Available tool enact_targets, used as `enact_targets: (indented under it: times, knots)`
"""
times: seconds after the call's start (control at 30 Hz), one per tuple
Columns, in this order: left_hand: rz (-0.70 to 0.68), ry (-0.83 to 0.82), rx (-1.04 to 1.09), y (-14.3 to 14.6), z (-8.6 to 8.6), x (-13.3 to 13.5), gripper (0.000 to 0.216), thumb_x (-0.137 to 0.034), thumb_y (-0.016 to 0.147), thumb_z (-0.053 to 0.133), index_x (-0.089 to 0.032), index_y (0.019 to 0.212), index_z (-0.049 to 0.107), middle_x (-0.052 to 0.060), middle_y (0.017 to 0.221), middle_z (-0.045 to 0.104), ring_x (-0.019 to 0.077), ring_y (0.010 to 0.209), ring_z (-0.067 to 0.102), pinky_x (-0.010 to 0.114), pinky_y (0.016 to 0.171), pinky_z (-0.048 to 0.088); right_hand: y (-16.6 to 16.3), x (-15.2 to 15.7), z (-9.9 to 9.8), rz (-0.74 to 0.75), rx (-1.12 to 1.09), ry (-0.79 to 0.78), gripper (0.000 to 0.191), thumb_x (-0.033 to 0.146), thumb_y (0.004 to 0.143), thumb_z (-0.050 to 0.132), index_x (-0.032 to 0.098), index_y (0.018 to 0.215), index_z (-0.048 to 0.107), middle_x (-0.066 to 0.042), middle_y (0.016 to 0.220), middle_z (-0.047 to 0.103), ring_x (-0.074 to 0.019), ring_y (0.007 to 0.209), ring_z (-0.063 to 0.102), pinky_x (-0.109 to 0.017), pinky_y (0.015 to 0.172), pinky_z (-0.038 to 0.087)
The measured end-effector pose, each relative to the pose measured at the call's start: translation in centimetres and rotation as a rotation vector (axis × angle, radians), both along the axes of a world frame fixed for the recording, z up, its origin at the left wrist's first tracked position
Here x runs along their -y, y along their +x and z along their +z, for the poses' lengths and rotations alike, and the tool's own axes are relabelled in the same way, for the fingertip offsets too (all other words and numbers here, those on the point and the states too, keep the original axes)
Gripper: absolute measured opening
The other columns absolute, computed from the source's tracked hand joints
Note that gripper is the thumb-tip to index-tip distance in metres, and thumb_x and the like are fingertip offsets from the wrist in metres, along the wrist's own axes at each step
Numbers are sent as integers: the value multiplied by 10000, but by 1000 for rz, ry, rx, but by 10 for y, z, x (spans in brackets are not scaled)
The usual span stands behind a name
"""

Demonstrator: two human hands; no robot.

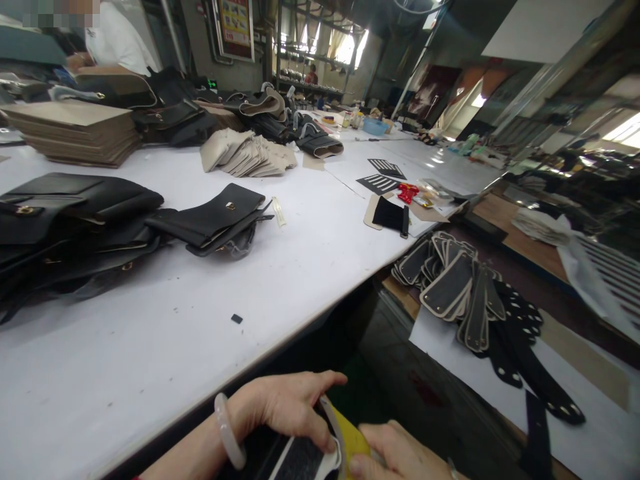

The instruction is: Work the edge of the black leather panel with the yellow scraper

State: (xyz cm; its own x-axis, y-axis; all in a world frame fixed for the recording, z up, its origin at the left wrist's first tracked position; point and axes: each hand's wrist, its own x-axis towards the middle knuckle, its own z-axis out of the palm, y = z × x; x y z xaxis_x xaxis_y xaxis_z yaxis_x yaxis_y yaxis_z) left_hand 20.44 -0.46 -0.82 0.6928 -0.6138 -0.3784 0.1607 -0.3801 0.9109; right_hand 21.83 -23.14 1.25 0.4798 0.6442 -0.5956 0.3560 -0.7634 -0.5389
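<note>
Both of my hands are at the bottom edge of the head view, below the table's front edge. My left hand (287,407), with a pale bangle on the wrist, grips a black leather piece (300,460) with a light rim. My right hand (400,457) is closed on the same piece, beside a yellow part (353,440) tucked against it. Most of the piece is cut off by the frame.
The white table (310,260) carries black bag flaps (215,217), a dark pile at left (60,227), beige stacks (75,130) and beige cut pieces (247,153). Black straps (465,293) lie on a lower bench at right. A person in white works at far left (117,40).
</note>
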Motion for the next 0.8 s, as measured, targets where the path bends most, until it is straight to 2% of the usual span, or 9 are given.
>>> enact_targets:
  times: [0.17,0.37,0.53,0.7,0.8]
  knots:
    - [4,-35,3,0,-2,-1,1054,-301,556,797,-163,1477,304,85,1024,687,263,927,630,311,765,528,-2,-3,2,-8,20,3,384,547,850,450,198,693,474,43,576,404,-102,508,378,-236,446,219]
    - [21,-52,14,-2,-6,-1,1050,-258,564,789,-167,1482,288,57,959,699,233,849,634,268,670,512,0,-6,1,-12,28,-54,298,462,823,478,198,687,479,40,584,430,-108,527,408,-232,454,229]
    - [41,-89,-19,-3,-7,-2,1077,-196,557,782,-157,1494,251,70,963,698,243,853,636,281,679,525,0,-8,0,-55,-114,12,274,448,829,468,191,736,491,40,618,392,-97,542,342,-220,442,202]
    - [42,-132,-33,0,-15,-1,1109,-141,523,800,-217,1483,252,34,931,680,214,820,629,253,649,504,-1,-9,-4,-90,-238,90,382,563,838,470,191,751,459,32,629,353,-94,536,289,-215,439,189]
    - [59,-239,-96,0,-24,3,1131,-113,492,813,-236,1467,253,-6,874,658,176,749,608,235,614,473,-2,-10,-7,-92,-265,117,454,638,847,466,193,756,459,28,639,351,-92,539,281,-207,442,194]
